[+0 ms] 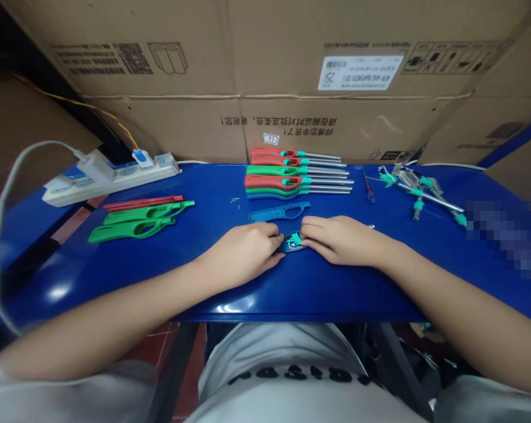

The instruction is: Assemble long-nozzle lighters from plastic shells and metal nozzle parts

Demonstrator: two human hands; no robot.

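My left hand [254, 252] and my right hand [331, 238] meet over the front middle of the table. Between them they grip a blue lighter half-shell [293, 242] with a teal trigger part and a pale wire in it. Fingers of both hands are closed on its ends and hide much of it. The metal tip of a rod [371, 227] shows beyond my right hand. Just behind the hands lies another blue lighter half-shell [278, 212]. Farther back is a stack of assembled red and green long lighters [274, 181] with metal rods pointing right.
Green half-shells [131, 231] and red half-shells [143, 203] lie left, below a white power strip [116, 179]. A small screwdriver [370, 191] and a heap of metal rods with teal parts [424, 191] are right. Tiny pins [235, 201] lie near the stack. Cardboard [287, 76] walls the back.
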